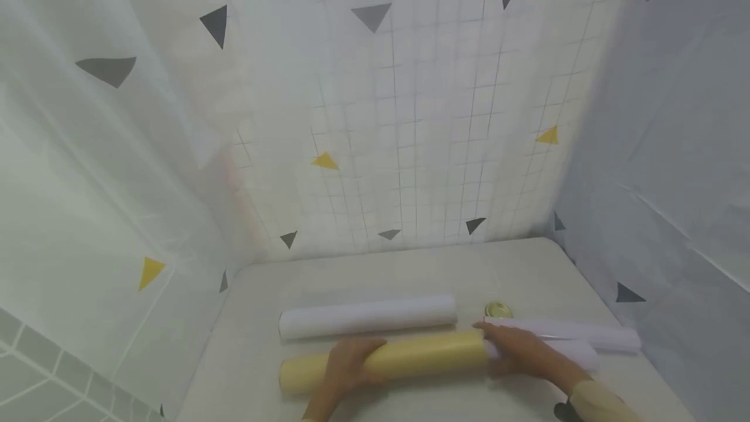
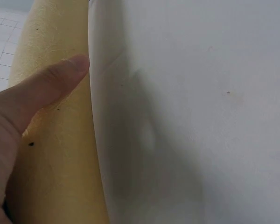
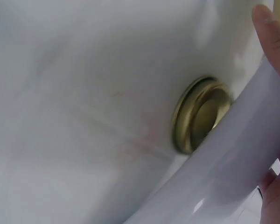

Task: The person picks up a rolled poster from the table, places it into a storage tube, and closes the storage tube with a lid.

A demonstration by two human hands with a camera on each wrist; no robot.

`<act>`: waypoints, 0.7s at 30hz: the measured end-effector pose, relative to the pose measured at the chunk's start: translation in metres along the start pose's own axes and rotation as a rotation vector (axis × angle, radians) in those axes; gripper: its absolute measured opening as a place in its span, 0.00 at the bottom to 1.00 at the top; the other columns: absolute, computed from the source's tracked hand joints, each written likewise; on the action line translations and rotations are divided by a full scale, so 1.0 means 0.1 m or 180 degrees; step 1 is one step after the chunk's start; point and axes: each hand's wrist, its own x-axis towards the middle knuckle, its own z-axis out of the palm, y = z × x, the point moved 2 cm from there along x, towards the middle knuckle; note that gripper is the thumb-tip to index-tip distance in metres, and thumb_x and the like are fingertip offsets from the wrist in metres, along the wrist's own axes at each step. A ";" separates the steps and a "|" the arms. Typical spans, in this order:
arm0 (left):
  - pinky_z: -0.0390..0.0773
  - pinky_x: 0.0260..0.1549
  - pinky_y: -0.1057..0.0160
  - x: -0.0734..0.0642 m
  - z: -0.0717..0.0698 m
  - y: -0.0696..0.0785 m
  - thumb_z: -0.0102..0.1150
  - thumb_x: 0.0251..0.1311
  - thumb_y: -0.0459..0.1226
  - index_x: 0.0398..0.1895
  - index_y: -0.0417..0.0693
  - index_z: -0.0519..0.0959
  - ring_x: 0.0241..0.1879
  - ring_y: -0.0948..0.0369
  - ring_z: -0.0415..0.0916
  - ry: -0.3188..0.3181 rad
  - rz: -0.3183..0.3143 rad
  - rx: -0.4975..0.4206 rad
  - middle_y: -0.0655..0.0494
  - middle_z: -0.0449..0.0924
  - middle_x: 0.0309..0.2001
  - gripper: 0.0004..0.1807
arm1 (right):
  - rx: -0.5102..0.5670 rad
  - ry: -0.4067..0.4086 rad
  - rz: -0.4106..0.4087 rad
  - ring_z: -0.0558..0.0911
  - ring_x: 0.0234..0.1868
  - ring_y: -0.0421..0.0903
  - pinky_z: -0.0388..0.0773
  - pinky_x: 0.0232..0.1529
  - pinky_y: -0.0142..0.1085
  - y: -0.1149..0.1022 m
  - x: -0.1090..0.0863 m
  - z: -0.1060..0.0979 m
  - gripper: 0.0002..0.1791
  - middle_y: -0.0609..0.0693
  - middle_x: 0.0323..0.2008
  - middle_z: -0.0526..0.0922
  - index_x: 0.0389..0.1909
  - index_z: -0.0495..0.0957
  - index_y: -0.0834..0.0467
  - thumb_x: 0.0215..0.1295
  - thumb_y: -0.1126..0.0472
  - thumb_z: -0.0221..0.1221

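A yellow roll of sheet material [image 1: 433, 355] lies across the near part of the white table. My left hand [image 1: 353, 363] grips it left of its middle, and in the left wrist view the thumb [image 2: 51, 86] lies along its crinkled surface. At the roll's right end, my right hand [image 1: 518, 349] holds a glossy pale roll [image 3: 233, 149] between thumb and fingers. That pale roll [image 1: 577, 351] lines up with the yellow one's end, and the hand hides where they meet. Just behind it lies a second pale roll [image 1: 615, 338].
A white roll [image 1: 369, 316] lies behind the yellow one. Beyond my right fingertips is a round gold-coloured lid [image 1: 499, 309]. Pale sheeting with grey and yellow triangles [image 1: 325, 161] hangs around the white tabletop [image 1: 375, 269] at the back and both sides.
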 end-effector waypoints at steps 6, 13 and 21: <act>0.82 0.40 0.65 -0.01 -0.03 0.01 0.80 0.27 0.64 0.54 0.64 0.85 0.42 0.65 0.88 0.0076 -0.0045 0.0019 0.67 0.91 0.47 0.42 | -0.0005 0.0012 -0.0017 0.86 0.54 0.47 0.83 0.55 0.50 0.13 -0.15 0.00 0.47 0.46 0.59 0.85 0.69 0.72 0.51 0.48 0.38 0.75; 0.82 0.40 0.66 -0.01 -0.06 0.01 0.79 0.29 0.65 0.54 0.64 0.85 0.41 0.65 0.88 0.0059 -0.0080 0.0009 0.67 0.91 0.46 0.41 | -0.0034 0.0227 -0.0120 0.86 0.47 0.39 0.85 0.50 0.44 0.21 -0.25 -0.01 0.33 0.40 0.50 0.87 0.63 0.76 0.50 0.57 0.48 0.73; 0.82 0.41 0.64 -0.01 -0.05 0.01 0.81 0.28 0.63 0.54 0.64 0.85 0.41 0.64 0.88 0.0032 -0.0088 -0.0012 0.66 0.91 0.46 0.42 | -0.0110 0.0188 0.0114 0.85 0.47 0.39 0.84 0.51 0.45 0.17 -0.24 -0.04 0.28 0.37 0.50 0.86 0.61 0.77 0.45 0.60 0.45 0.70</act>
